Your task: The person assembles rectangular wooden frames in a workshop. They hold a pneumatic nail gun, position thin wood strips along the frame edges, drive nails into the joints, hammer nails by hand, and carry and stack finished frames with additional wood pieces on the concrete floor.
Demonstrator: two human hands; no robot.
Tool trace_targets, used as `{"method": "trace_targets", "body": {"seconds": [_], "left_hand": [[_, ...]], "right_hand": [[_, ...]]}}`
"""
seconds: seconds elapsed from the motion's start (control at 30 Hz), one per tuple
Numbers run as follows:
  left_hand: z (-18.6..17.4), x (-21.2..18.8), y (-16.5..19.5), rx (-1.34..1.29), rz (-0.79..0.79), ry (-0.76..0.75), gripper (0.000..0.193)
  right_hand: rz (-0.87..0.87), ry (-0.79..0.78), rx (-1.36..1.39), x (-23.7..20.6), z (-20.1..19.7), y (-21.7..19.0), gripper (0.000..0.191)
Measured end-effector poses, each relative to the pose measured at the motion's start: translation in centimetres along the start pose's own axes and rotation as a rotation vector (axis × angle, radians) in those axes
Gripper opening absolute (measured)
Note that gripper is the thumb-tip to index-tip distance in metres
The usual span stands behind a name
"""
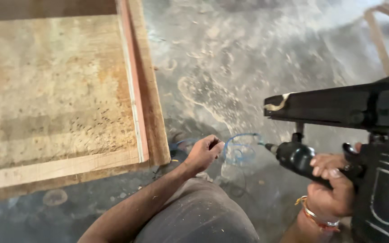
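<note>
My right hand (329,186) grips the handle of a black pneumatic nail gun (338,108) held at the right, its long magazine pointing left. A thin blue air hose (241,146) runs from the gun's handle end and loops over the floor. My left hand (204,152) is closed around that hose near the corner of a large worn wooden board (55,94). A red thread band sits on my right wrist. My knee in dusty grey trousers (199,216) fills the bottom centre.
The board has a pale wood strip (133,85) nailed along its right and lower edges. The grey concrete floor (230,58) is strewn with sawdust. A wooden frame piece (379,40) stands at the top right.
</note>
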State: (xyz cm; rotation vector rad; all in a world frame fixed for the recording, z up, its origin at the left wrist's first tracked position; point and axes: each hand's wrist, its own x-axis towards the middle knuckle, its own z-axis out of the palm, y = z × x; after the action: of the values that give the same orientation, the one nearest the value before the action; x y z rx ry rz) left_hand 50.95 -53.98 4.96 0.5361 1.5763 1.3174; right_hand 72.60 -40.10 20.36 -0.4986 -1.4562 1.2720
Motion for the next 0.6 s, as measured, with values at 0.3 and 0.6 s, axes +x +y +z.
{"method": "trace_targets", "body": {"seconds": [0.3,0.6], "left_hand": [[-5.6,15.8,1.6,-0.092,0.025,0.305,0.024],[-15.3,27.6,9.1,-0.149,-0.029,0.576,0.02]], "right_hand": [[0.279,-0.271,0.235,15.6,8.4,13.6,0.056],[0.351,-0.531,0.241,31.9,16.9,24.7,0.012]]}}
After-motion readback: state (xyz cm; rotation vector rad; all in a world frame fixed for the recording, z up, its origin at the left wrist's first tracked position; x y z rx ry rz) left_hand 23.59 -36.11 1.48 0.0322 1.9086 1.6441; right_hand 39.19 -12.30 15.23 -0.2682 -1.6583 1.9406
